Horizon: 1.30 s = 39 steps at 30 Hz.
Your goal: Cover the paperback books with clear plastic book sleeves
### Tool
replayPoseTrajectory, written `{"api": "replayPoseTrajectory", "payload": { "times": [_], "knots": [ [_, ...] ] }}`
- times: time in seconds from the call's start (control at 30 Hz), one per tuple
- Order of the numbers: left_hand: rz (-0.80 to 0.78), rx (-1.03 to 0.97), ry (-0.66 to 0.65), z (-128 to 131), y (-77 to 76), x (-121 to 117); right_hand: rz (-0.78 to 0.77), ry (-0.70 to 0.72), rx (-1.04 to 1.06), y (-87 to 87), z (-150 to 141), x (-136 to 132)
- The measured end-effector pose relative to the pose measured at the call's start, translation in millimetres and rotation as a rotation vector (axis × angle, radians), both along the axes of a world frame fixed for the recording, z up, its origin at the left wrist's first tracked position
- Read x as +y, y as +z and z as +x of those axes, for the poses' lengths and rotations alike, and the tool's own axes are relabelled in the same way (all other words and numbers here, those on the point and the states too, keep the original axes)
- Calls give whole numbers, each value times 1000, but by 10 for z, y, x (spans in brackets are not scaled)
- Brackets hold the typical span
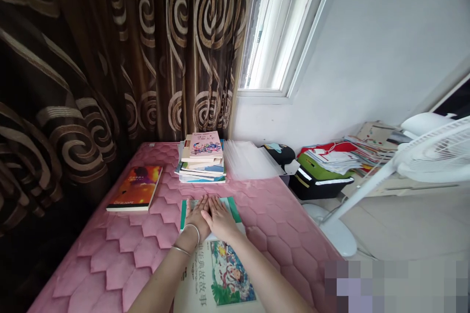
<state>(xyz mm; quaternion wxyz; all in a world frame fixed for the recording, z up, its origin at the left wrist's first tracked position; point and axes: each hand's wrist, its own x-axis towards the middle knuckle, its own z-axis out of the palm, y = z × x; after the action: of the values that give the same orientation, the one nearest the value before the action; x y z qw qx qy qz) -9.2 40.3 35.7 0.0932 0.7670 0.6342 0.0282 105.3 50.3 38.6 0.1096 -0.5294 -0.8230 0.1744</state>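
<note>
My left hand (197, 215), with silver bangles at the wrist, lies flat with fingers stretched out on a green-edged book (235, 209). My right hand (221, 220) rests flat beside it, the two touching at the thumbs. Below my wrists is a cream book cover (198, 286) with Chinese characters and a colourful picture. Whether this cover and the green-edged part belong to one book, I cannot tell. My forearms and hands hide part of both.
An orange and purple book (136, 187) lies to the left on the pink quilted mattress (169, 239). A book stack (201, 164) and clear plastic sheets (251, 159) sit at the far edge. Right of the bed are a white fan (362, 195) and a green-black box (316, 176).
</note>
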Motion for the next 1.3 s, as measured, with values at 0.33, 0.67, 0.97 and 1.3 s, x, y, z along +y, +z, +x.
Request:
{"api": "replayPoseTrajectory", "payload": {
  "times": [0.33, 0.67, 0.97, 1.3],
  "knots": [
    [-37, 73, 320, -391, 128, -150, -37, -151, -235, 70, 451, 11],
    [74, 158, 284, 36, 49, -57, -21, -166, -273, 68, 415, -11],
    [-19, -95, 100, 73, 56, -128, -15, -188, -232, 141, 253, -24],
    [-17, -51, 102, 65, 70, -140, -25, -10, -78, 52, 85, -35]
  ]
}}
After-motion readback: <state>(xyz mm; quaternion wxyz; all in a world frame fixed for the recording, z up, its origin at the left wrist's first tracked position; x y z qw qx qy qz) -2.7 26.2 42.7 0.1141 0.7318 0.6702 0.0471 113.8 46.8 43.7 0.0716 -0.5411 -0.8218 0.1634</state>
